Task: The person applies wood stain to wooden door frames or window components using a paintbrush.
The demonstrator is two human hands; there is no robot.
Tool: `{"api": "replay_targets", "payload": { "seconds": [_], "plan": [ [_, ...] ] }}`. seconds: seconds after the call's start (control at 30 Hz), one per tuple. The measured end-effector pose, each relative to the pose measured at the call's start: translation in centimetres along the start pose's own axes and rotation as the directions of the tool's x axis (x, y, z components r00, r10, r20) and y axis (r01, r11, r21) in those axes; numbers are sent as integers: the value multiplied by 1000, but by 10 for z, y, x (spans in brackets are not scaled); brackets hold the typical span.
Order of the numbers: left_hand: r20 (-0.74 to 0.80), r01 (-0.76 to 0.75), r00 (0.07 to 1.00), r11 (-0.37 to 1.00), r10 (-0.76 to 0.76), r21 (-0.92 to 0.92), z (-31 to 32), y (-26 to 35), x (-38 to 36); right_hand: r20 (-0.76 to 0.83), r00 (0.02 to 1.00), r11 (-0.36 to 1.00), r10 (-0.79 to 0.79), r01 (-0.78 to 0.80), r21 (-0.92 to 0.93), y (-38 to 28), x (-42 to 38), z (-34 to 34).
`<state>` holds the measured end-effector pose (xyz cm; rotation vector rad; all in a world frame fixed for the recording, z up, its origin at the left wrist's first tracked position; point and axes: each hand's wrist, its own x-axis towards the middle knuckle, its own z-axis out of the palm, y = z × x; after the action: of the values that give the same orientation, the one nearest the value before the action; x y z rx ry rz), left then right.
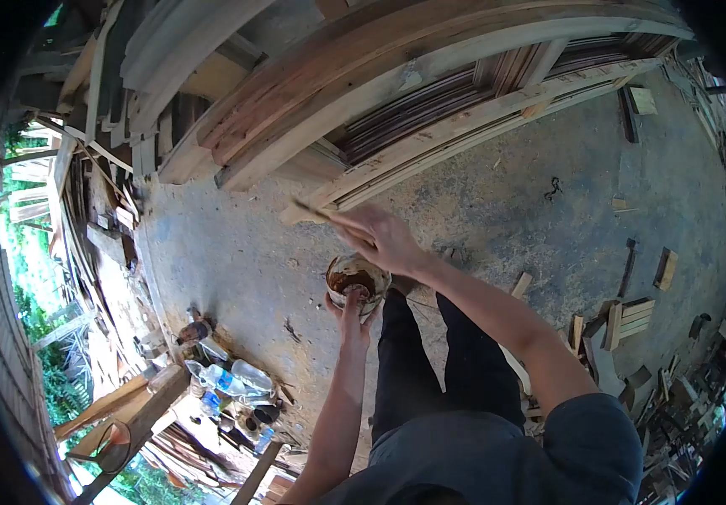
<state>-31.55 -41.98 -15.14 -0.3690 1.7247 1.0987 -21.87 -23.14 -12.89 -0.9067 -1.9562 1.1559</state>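
My left hand (pixel 352 316) grips a round, pale tub (pixel 331 279) from below, with the thumb over its near rim. Reddish-brown stuff coats the inside of the tub. Above and to the right of it, my right hand (pixel 386 241) is closed around a thin, stick-like tool (pixel 311 209) that points to the left. The tool's far end overlaps the end of a long wooden frame (pixel 359 189) in this view; its exact kind is too blurred to make out.
Long boards and beams (pixel 295 101) are stacked across the top. Plastic bottles (pixel 249 376) lie on the floor at lower left, near a wooden beam (pixel 140 404). Short wood blocks (pixel 632 320) and offcuts are scattered at right on the concrete floor (pixel 497 210).
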Motion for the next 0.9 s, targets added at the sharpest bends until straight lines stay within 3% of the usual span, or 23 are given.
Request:
{"api": "replay_targets", "payload": {
  "seconds": [0.03, 0.07, 0.13, 0.27, 0.33, 0.4, 0.47, 0.5, 0.57, 0.6, 0.63, 0.67, 0.73, 0.83, 0.9],
  "plan": [
    [-31, -24, 999, 999, 22, -37, 5, 0, -1, 108, 993, 996, 47, -54, 64, -9, -10, -13],
    [-28, -32, 999, 999, 31, -43, 8, -2, 0, 107, 994, 997, 37, -44, 63, -21, -19, -29],
    [-38, -76, 997, 991, 72, -114, 16, -7, 2, 290, 954, 986, 80, -34, -160, -44, -34, -60],
    [68, -106, 992, 994, 108, -25, 58, 7, -27, 403, 910, 926, 101, 61, -372, -32, -53, -63],
    [179, -179, 967, 983, 183, -40, 69, 5, -32, 511, 842, 869, 175, 112, -482, -23, -55, -59],
    [152, -185, 969, 980, 194, -69, 73, 8, -30, 476, 868, 900, 143, 86, -427, -26, -42, -63],
    [113, -144, 981, 984, 155, -106, 76, 15, -24, 357, 913, 967, 196, -121, -223, -30, -21, -79],
    [53, -120, 991, 988, 126, -99, 75, 19, -18, 195, 968, 981, 159, -132, -142, -41, -5, -94],
    [29, -84, 996, 993, 86, -79, 60, 23, 5, 3, 937, 935, 349, -347, -74, -18, 12, -97],
    [7, -53, 999, 996, 53, -68, 55, 27, 20, -220, 915, 932, 338, -358, -56, 5, 21, -97],
    [8, -36, 999, 987, 38, -159, 48, 28, 33, -420, 850, 930, 319, -366, -35, 28, 26, -95],
    [-1, -23, 1000, 987, 23, -162, 44, 34, 33, -408, 851, 926, 330, -376, -38, 47, 34, -94],
    [-77, -42, 996, 996, 36, -80, 42, 57, 30, -713, 620, 910, 328, -410, 61, 79, 55, -87],
    [-70, -74, 995, 996, 70, -48, 34, 75, 30, -699, 660, 910, 275, -413, -31, 87, 64, -43],
    [-63, -68, 996, 997, 65, -36, 39, 79, 33, -594, 753, 901, 282, -421, -106, 71, 58, -9]
  ]
}}
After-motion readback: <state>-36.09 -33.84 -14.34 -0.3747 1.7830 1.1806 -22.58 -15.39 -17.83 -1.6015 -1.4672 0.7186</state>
